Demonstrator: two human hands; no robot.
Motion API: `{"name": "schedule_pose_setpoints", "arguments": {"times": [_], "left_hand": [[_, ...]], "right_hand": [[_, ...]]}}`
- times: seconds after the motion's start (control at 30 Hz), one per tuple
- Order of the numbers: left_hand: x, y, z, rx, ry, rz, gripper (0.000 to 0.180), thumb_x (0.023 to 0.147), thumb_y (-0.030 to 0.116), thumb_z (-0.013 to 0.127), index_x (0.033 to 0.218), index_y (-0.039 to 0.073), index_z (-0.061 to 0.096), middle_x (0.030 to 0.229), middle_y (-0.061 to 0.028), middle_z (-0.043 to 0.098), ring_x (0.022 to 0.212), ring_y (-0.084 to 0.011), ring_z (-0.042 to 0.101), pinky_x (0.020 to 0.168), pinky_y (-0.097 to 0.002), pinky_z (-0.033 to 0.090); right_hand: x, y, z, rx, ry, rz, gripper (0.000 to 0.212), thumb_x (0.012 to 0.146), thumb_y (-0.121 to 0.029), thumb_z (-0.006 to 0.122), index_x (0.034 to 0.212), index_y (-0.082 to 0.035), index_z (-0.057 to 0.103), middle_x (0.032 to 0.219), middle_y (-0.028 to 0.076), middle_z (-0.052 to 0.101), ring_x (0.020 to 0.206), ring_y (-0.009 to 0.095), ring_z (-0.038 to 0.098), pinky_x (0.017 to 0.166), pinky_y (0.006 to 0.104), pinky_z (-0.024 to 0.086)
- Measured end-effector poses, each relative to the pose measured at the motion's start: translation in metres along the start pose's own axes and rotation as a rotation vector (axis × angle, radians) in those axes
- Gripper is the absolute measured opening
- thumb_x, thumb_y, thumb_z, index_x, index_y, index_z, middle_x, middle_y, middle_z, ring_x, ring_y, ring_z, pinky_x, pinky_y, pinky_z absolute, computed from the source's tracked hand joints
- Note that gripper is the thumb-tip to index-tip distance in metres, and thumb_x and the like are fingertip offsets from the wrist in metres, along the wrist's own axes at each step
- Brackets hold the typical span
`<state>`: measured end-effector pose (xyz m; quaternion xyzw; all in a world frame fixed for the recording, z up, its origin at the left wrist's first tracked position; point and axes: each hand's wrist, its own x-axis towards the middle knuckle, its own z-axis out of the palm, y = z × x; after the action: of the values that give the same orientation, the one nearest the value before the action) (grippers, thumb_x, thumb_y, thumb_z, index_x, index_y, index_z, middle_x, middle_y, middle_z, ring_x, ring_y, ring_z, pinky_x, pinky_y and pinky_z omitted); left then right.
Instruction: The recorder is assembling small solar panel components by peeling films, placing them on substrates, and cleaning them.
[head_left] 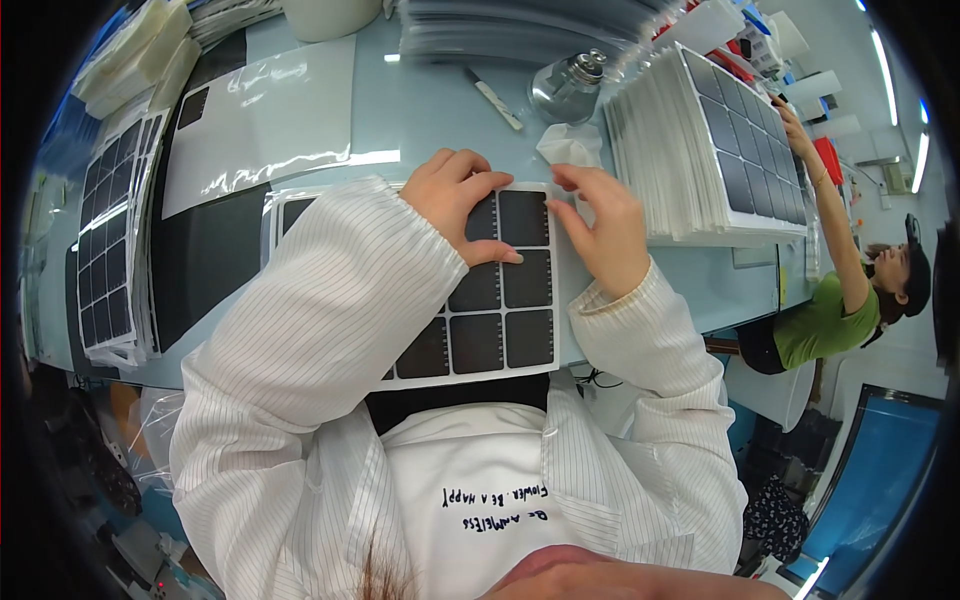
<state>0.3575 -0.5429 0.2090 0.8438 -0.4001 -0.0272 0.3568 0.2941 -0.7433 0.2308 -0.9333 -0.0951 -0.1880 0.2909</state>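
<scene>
A white sheet (527,308) with a grid of dark, rounded-corner squares lies flat on the table before me. My left hand (450,200) rests on it, palm down, its thumb stretched over the squares and its other fingers bent near the far edge. My right hand (608,225) is at the sheet's far right corner. Its thumb tip touches or nearly touches the side of the corner square (525,220), and the index finger is bent just beyond it, a little apart from the thumb. No separate object shows in either hand. My left sleeve covers the sheet's left part.
A tall stack of similar sheets (745,130) stands at right, where a person in green (835,325) reaches toward it. Beyond my hands are a glass bottle (565,95), a slim white-handled tool (495,100) and a crumpled white tissue (570,145). Glossy film (270,110) and another sheet stack (110,230) lie left.
</scene>
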Motion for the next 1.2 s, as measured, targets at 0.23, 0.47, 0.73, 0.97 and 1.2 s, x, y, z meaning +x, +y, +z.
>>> {"name": "schedule_pose_setpoints", "arguments": {"times": [0.23, 0.47, 0.73, 0.97, 1.2], "left_hand": [[0.0, 0.0, -0.001, 0.028, -0.062, 0.014, 0.067, 0.063, 0.042, 0.076, 0.117, 0.011, 0.053, 0.109, -0.0101, 0.05, 0.107, -0.024, 0.047, 0.091, -0.0347, 0.041], [0.003, -0.006, -0.002, -0.096, 0.2, 0.232, 0.025, 0.066, 0.014, 0.075, 0.09, 0.013, 0.068, 0.098, -0.0055, 0.057, 0.1, -0.0254, 0.05, 0.085, -0.036, 0.043], [0.006, 0.005, -0.001, -0.156, 0.27, 0.26, 0.009, 0.069, 0.011, 0.072, 0.077, 0.01, 0.069, 0.086, -0.0041, 0.061, 0.092, -0.0235, 0.056, 0.08, -0.0343, 0.045], [0.002, 0.011, -0.017, -0.135, 0.16, 0.282, 0.008, 0.072, 0.007, 0.069, 0.079, 0.006, 0.068, 0.078, -0.0067, 0.065, 0.079, -0.0214, 0.061, 0.079, -0.0348, 0.046], [-0.04, 0.039, -0.055, 0.038, -0.273, -0.101, 0.017, 0.081, 0.022, 0.06, 0.077, 0.006, 0.065, 0.071, -0.0102, 0.062, 0.064, -0.025, 0.06, 0.063, -0.0333, 0.049]], "right_hand": [[0.01, -0.003, -0.003, 0.137, -0.055, 0.188, 0.029, 0.072, 0.003, 0.061, 0.101, -0.002, 0.06, 0.075, 0.003, 0.057, 0.065, 0.009, 0.051, 0.06, 0.0208, 0.041], [0.003, -0.042, -0.008, 0.632, -0.236, 0.373, 0.024, 0.08, -0.002, 0.059, 0.104, -0.001, 0.057, 0.076, -0.003, 0.055, 0.063, 0.002, 0.046, 0.056, 0.0156, 0.036], [0.012, 0.009, -0.004, 0.638, -0.173, 0.661, 0.018, 0.087, -0.018, 0.057, 0.094, -0.002, 0.061, 0.069, -0.003, 0.054, 0.05, 0.001, 0.041, 0.044, 0.0168, 0.03], [0.005, 0.02, 0.016, 0.769, -0.125, 0.579, 0.018, 0.085, -0.019, 0.06, 0.082, 0.0, 0.061, 0.059, -0.003, 0.051, 0.043, 0.002, 0.039, 0.04, 0.0171, 0.027], [0.005, 0.021, 0.025, 0.683, -0.103, 0.55, 0.018, 0.084, -0.016, 0.061, 0.078, 0.0, 0.062, 0.058, -0.002, 0.053, 0.04, 0.003, 0.04, 0.039, 0.0176, 0.028]]}}
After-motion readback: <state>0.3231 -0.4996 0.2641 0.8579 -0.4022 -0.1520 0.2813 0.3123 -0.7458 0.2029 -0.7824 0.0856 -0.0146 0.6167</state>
